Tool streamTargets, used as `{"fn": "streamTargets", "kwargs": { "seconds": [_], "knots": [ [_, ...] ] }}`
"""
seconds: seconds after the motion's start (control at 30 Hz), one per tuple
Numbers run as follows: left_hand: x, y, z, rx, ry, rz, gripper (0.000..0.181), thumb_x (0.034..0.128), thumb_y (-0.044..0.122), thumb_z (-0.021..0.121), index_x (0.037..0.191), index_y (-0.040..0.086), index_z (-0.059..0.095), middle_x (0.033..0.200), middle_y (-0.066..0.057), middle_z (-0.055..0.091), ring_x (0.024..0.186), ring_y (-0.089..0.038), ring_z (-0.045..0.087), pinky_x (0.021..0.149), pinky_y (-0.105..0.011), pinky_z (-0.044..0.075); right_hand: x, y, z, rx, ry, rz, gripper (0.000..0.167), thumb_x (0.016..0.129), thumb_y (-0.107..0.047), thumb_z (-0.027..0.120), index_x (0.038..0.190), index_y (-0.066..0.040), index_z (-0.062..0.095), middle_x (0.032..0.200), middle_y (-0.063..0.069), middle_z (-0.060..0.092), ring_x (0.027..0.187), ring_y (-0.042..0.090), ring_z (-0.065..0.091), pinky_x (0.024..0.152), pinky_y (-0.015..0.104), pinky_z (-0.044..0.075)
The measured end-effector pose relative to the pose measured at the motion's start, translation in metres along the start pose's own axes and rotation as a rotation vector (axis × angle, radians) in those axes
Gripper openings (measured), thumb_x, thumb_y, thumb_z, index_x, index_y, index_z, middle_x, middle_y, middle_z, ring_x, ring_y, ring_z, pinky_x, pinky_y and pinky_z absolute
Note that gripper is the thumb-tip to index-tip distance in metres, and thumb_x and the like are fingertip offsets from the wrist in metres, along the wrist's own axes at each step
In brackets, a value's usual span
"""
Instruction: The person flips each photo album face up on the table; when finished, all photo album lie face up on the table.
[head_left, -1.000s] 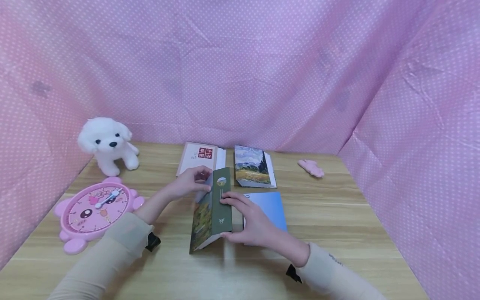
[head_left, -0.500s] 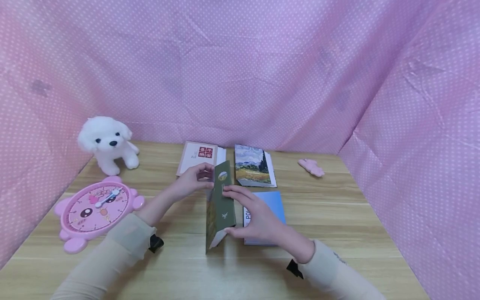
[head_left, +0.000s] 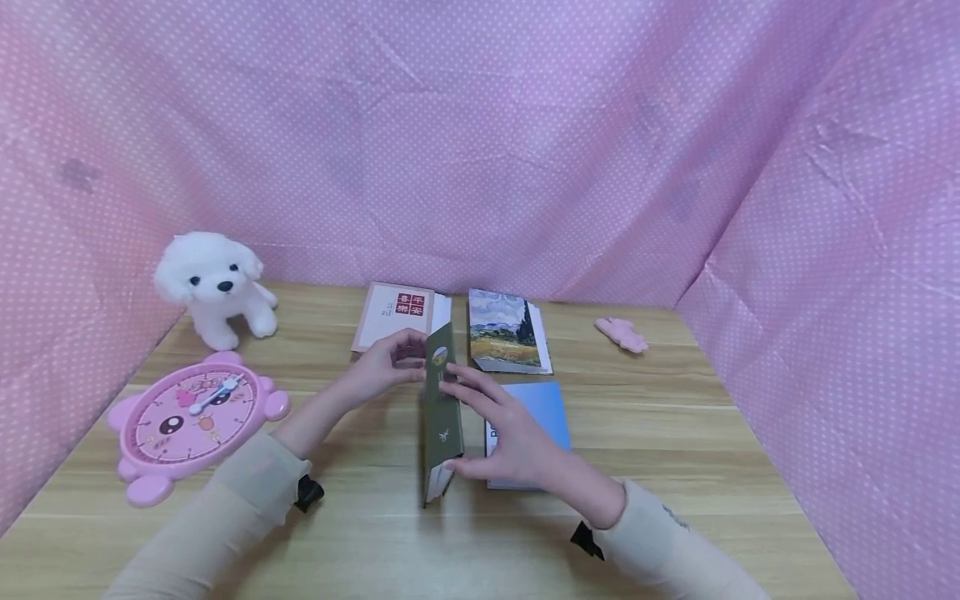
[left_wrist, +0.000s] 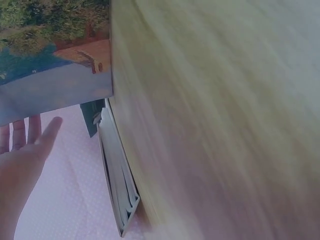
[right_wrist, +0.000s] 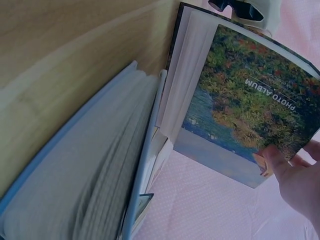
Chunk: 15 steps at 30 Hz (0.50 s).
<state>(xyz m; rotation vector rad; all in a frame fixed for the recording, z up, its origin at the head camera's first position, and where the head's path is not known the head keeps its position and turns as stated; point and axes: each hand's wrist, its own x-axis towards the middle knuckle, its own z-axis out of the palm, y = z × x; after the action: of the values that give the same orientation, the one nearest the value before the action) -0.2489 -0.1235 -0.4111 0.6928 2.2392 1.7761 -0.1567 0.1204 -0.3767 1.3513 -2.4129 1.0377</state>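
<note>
A photo album (head_left: 444, 417) with a dark green spine and painted-landscape cover stands upright on its edge at the table's middle. My left hand (head_left: 378, 367) holds its far end, fingertips at the cover's edge; the album (left_wrist: 55, 55) partly hides those fingers in the left wrist view. Across the spine side, my right hand (head_left: 510, 433) grips it, with the thumb low near the front and the fingers higher up. The words PHOTO ALBUM show on its cover (right_wrist: 250, 100) in the right wrist view. Beside the right hand lies a blue-covered album (head_left: 543, 417), partly hidden by that hand.
At the back lie a pale album (head_left: 386, 317) with red squares and another with a painted landscape cover (head_left: 506, 333). A white plush dog (head_left: 213, 287) and a pink toy clock (head_left: 195, 417) are on the left. A pink cloud-shaped thing (head_left: 621, 334) lies right.
The green-spined album has turned from a leftward tilt to nearly upright, its lower edge shifting right. Both hands have stayed on it with little movement.
</note>
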Motion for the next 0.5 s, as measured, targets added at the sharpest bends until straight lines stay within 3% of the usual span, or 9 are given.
{"fn": "streamTargets", "kwargs": {
  "seconds": [0.17, 0.33, 0.5],
  "knots": [
    [-0.002, 0.001, -0.004, 0.037, 0.031, 0.062, 0.048, 0.0796, 0.007, 0.074, 0.122, 0.004, 0.052, 0.119, -0.017, 0.06, 0.113, -0.033, 0.056, 0.097, -0.049, 0.046, 0.002, -0.001, 0.003, 0.111, 0.007, 0.015, 0.093, 0.071, -0.026, 0.083, 0.146, -0.008, 0.031, 0.153, 0.011, 0.021, 0.131, 0.022, 0.041, 0.101, 0.033, 0.046],
    [-0.005, 0.005, -0.009, 0.134, 0.06, 0.094, 0.055, 0.0759, 0.007, 0.077, 0.125, 0.006, 0.053, 0.115, -0.015, 0.063, 0.098, -0.027, 0.06, 0.081, -0.034, 0.052, 0.003, -0.002, 0.005, 0.152, 0.013, 0.018, 0.093, 0.069, -0.023, 0.085, 0.145, -0.008, 0.032, 0.153, 0.012, 0.02, 0.131, 0.023, 0.04, 0.102, 0.031, 0.044],
    [-0.011, 0.01, -0.014, 0.103, 0.002, 0.074, 0.062, 0.0783, 0.001, 0.074, 0.134, 0.006, 0.047, 0.124, -0.02, 0.058, 0.093, -0.025, 0.062, 0.078, -0.027, 0.055, 0.004, 0.0, 0.009, 0.149, 0.006, 0.016, 0.096, 0.069, -0.025, 0.086, 0.145, -0.008, 0.031, 0.152, 0.011, 0.022, 0.132, 0.023, 0.04, 0.102, 0.031, 0.044]
  ]
}}
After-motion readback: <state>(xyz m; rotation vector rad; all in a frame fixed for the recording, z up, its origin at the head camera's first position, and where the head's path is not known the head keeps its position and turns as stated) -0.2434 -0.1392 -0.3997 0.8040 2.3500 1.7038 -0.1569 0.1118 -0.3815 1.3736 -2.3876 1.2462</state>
